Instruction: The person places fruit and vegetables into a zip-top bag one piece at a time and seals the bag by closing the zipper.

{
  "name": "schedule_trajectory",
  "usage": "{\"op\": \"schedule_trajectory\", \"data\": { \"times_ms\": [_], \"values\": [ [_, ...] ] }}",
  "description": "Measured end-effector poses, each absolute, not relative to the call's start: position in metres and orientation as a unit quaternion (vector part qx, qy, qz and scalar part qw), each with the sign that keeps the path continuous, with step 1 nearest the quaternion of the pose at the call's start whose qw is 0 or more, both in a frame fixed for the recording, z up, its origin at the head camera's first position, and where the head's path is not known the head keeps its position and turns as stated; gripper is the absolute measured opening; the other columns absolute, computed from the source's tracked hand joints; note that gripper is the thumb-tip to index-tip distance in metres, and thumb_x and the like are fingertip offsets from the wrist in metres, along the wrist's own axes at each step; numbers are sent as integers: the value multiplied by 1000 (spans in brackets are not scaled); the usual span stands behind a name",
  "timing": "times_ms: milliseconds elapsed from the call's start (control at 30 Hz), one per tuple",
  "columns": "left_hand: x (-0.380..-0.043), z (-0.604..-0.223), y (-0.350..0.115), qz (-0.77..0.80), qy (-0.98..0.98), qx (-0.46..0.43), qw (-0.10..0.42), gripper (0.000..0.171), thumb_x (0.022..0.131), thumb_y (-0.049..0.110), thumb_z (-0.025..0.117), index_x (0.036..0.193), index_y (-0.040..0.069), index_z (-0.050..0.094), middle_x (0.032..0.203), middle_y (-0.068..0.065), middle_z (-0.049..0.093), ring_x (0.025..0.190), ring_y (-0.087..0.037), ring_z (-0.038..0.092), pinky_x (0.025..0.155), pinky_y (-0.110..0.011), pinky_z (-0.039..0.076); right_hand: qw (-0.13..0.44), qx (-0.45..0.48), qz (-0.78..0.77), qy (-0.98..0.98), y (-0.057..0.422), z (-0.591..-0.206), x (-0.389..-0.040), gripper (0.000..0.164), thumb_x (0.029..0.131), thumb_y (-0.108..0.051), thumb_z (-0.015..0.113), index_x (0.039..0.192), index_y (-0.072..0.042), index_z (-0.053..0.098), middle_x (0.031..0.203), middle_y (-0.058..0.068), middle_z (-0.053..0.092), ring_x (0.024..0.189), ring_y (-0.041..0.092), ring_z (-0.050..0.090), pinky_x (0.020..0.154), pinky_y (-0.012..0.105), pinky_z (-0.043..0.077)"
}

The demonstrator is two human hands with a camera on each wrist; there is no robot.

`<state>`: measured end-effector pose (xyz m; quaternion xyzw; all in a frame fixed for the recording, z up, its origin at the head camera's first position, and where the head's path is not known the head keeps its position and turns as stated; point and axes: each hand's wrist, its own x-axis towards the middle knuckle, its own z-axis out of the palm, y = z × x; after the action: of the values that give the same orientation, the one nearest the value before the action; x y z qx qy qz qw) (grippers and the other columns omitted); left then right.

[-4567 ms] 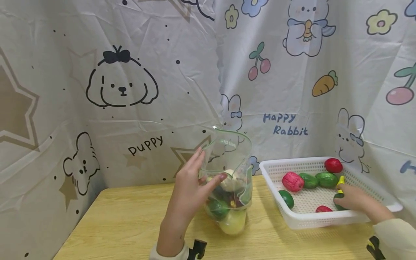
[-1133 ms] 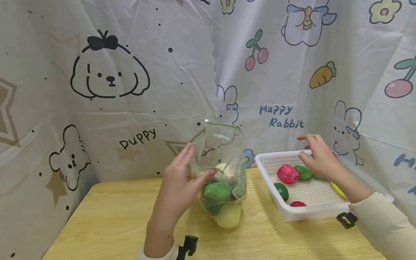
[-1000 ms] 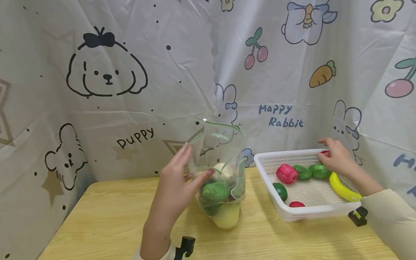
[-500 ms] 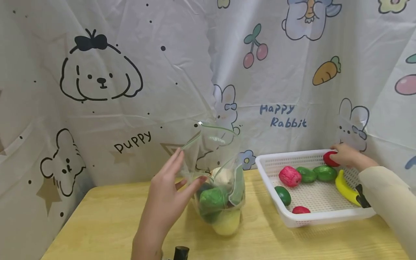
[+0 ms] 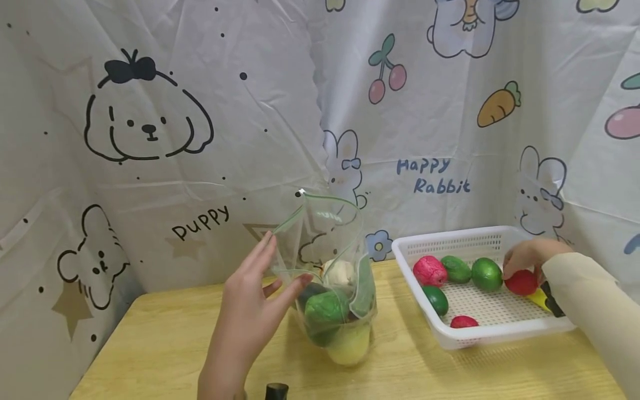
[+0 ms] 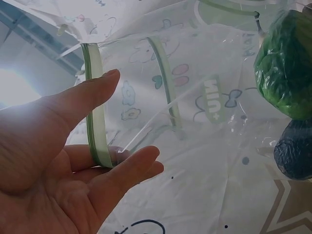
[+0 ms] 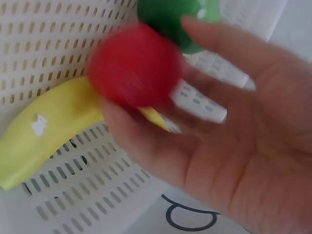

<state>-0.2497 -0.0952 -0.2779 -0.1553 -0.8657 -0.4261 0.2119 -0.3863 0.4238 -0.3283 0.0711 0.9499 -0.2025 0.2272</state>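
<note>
Near the middle of the table a clear zip bag [image 5: 325, 239] stands with its mouth spread. Through its side show a green vegetable [image 5: 327, 307], a whitish bulb [image 5: 341, 273] and a pale yellow piece [image 5: 348, 343] at the bottom. My left hand [image 5: 247, 311] holds the bag's rim, the green-edged strip [image 6: 95, 107] passing between thumb and fingers. At the basket's right side my right hand [image 5: 535, 258] grips a red round fruit [image 7: 136, 68], blurred in the right wrist view. Beneath it lies a yellow banana [image 7: 53, 122], partly covered by fruit and hand in the head view.
A white perforated basket [image 5: 500, 333] stands on the right of the wooden table [image 5: 165, 339]. Inside are a pink-red vegetable [image 5: 430, 270], several green ones including a rounded one [image 5: 486, 274], and a small red piece [image 5: 464, 322]. A printed curtain [image 5: 200, 139] hangs behind.
My right hand reached the basket's far right corner, took the red fruit and brought it forward over the banana. Another green vegetable now shows in the bag; the left hand keeps its hold.
</note>
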Motion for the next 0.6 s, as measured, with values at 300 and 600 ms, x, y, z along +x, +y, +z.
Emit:
{"op": "schedule_trajectory", "data": {
  "times_ms": [300,600],
  "values": [
    [-248,-277,-91,-435,-859,-166,210,85,77,46,69,143,5,34,156,-5,25,136,-23,31,83,-22,56,290,32,-225,930,405,-324,-372,33,79,-6,65,108,4,54,99,18,60,82,29,62,76,45,61],
    [-247,-276,-94,-432,-861,-171,207,85,77,46,69,144,6,33,156,-5,24,136,-23,30,83,-23,56,306,-50,-208,928,376,-330,-363,48,80,-12,68,119,10,51,112,20,60,93,26,60,88,50,57]
  ]
}}
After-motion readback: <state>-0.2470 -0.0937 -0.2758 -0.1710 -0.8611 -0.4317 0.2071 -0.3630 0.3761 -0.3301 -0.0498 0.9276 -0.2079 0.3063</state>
